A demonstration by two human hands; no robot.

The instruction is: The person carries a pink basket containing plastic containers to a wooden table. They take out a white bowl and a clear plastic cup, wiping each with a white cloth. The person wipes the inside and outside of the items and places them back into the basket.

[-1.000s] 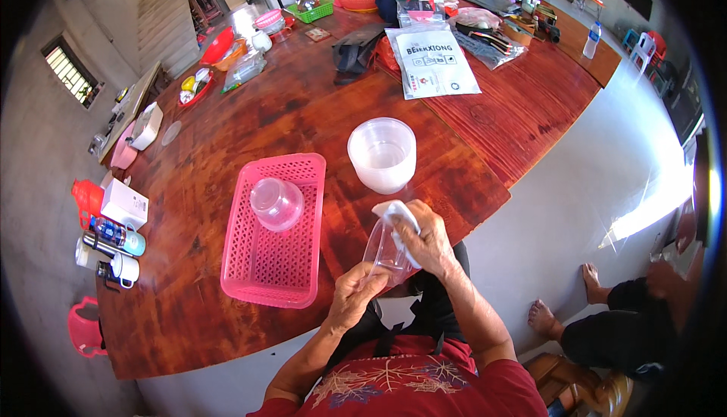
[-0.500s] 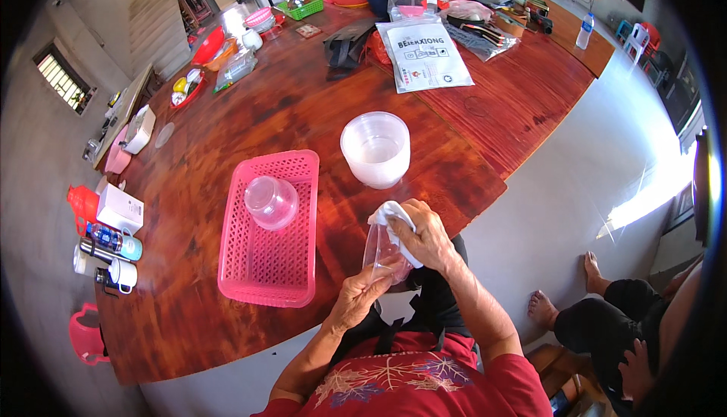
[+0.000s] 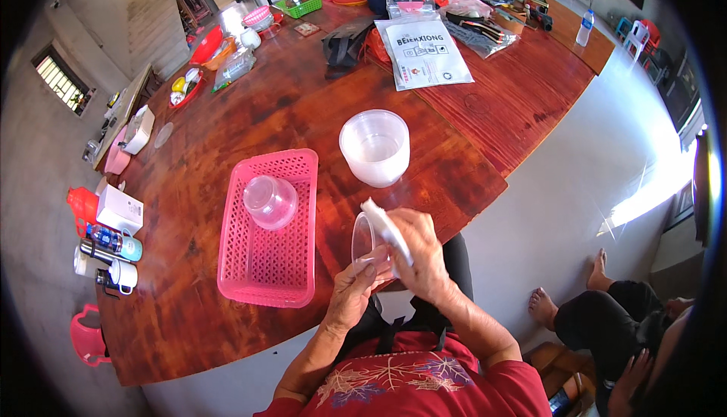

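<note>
My left hand (image 3: 351, 292) grips a clear plastic bowl (image 3: 363, 237) by its lower edge, just off the table's near edge. In my right hand (image 3: 422, 256) a folded white cloth (image 3: 387, 231) is pressed against the bowl's side, and that hand hides part of the bowl. Left of my hands lies a pink perforated basket (image 3: 265, 274), with another clear bowl (image 3: 270, 202) tipped over inside it. Beyond my hands stands a stack of translucent bowls (image 3: 375, 152), rims up.
The brown wooden table (image 3: 182, 296) carries mugs and bottles (image 3: 113, 258) at left. A white printed package (image 3: 430, 53) and several bags lie at the back. To the right a seated person's knee (image 3: 583, 322) and bare feet show beside the table.
The bowl has turned in my left hand, its rim now tilted more to the left. My right hand and the cloth have shifted slightly left and down along it.
</note>
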